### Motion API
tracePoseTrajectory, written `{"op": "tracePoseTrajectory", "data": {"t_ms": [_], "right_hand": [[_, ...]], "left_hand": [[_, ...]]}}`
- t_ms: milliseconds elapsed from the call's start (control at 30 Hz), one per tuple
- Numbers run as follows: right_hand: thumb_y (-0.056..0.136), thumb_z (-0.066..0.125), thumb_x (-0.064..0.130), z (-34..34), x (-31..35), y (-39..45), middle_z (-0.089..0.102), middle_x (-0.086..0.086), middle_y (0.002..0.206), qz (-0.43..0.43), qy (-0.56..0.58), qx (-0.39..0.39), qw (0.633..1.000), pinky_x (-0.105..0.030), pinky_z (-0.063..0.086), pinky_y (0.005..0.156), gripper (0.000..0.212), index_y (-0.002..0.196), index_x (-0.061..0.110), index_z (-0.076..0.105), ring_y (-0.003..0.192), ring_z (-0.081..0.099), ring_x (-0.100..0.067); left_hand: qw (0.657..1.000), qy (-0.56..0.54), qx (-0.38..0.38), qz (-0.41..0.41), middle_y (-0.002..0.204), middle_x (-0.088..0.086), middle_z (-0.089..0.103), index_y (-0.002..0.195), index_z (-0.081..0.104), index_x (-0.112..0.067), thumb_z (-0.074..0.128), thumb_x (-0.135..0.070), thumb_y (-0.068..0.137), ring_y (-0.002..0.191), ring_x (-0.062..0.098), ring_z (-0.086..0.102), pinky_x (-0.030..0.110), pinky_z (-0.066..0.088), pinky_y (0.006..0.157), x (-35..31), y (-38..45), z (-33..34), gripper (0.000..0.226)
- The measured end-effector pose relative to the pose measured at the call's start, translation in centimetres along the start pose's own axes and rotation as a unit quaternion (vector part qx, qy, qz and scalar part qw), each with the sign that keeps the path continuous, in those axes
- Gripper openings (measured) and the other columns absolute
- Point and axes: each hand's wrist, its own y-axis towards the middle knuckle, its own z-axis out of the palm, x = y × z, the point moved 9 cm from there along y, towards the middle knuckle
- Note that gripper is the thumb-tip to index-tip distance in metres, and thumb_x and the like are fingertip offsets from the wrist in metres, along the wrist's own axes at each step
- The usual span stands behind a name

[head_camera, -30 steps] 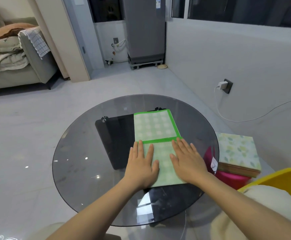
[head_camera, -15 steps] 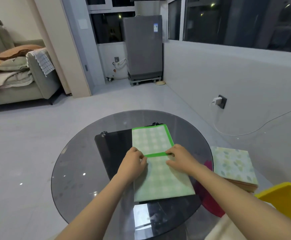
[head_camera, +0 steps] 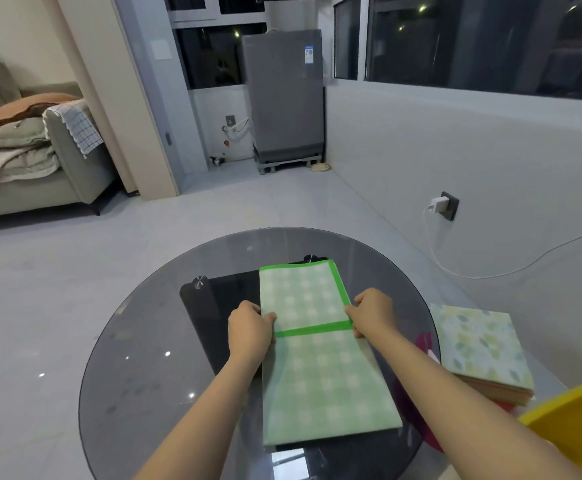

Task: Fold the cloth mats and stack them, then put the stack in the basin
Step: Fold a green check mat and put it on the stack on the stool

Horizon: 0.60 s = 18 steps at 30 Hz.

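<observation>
At centre frame on the round glass table (head_camera: 137,358), your left hand (head_camera: 249,329) and right hand (head_camera: 374,315) each pinch a side edge of the green checked mat (head_camera: 320,372) at its green fold band.

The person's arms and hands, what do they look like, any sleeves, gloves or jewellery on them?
Both arms are bare from the bottom edge of the picture up to the wrists, with no sleeve showing in view. The left hand and right hand are bare too: no gloves, and no watch, bracelet or ring that can be made out. No markings show on either forearm.
</observation>
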Motion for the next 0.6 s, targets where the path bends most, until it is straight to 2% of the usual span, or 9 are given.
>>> {"op": "tracePoseTrajectory", "data": {"t_ms": [67,167,300,367,433,600], "right_hand": [[0.084,0.059,0.011,0.3,-0.1,0.5,0.056,-0.008,0.050,0.005,-0.022,-0.005,1.000,-0.020,0.046,0.044,0.020,0.065,0.007,0.061,0.039,0.060,-0.020],[0.084,0.058,0.012,0.5,-0.2,1.0,0.052,-0.004,0.048,0.012,-0.040,-0.002,0.999,-0.016,0.042,0.040,0.025,0.060,0.011,0.052,0.032,0.055,-0.014],[0.084,0.056,0.010,0.5,0.2,1.1,0.050,-0.002,0.050,0.010,-0.042,0.000,0.999,-0.021,0.044,0.045,0.034,0.052,0.014,0.044,0.042,0.061,-0.021],[0.085,0.059,0.011,0.4,0.3,1.1,0.055,-0.004,0.056,0.005,-0.009,0.002,1.000,-0.028,0.052,0.052,0.027,0.059,0.013,0.051,0.043,0.061,-0.021],[0.086,0.063,0.012,0.2,-0.2,1.0,0.058,-0.006,0.059,0.024,0.083,0.007,0.996,-0.032,0.055,0.053,0.021,0.067,0.011,0.054,0.042,0.058,-0.020],[0.088,0.062,0.005,0.1,-0.8,0.6,0.056,-0.011,0.064,0.054,0.261,0.062,0.962,-0.025,0.053,0.041,0.008,0.093,0.006,0.056,0.047,0.053,-0.018]], "left_hand": [[1.000,-0.021,0.000,-0.017,0.067,0.010,0.067,0.089,0.052,-0.011,0.065,-0.020,0.086,0.050,0.017,0.063,0.040,0.058,0.064,0.2,0.2,0.0,0.016],[0.998,-0.047,0.002,-0.036,0.056,0.008,0.064,0.085,0.056,-0.008,0.067,-0.018,0.085,0.044,0.017,0.061,0.036,0.059,0.061,0.4,0.2,-0.1,0.014],[0.995,-0.086,-0.004,-0.053,0.052,0.006,0.062,0.083,0.059,-0.005,0.067,-0.016,0.085,0.043,0.017,0.059,0.037,0.059,0.063,0.5,0.2,-0.3,0.013],[0.993,-0.104,-0.013,-0.057,0.054,0.004,0.064,0.084,0.058,-0.009,0.066,-0.019,0.084,0.048,0.017,0.061,0.040,0.059,0.067,0.7,0.0,-0.3,0.013],[0.990,-0.127,-0.018,-0.062,0.055,0.001,0.065,0.083,0.058,-0.013,0.065,-0.023,0.084,0.054,0.018,0.064,0.041,0.059,0.072,0.9,-0.1,-0.3,0.013],[0.972,-0.227,0.003,-0.058,0.069,0.006,0.065,0.089,0.061,-0.007,0.064,-0.028,0.088,0.059,0.017,0.063,0.039,0.059,0.074,0.9,-0.4,-0.3,0.020]]}}
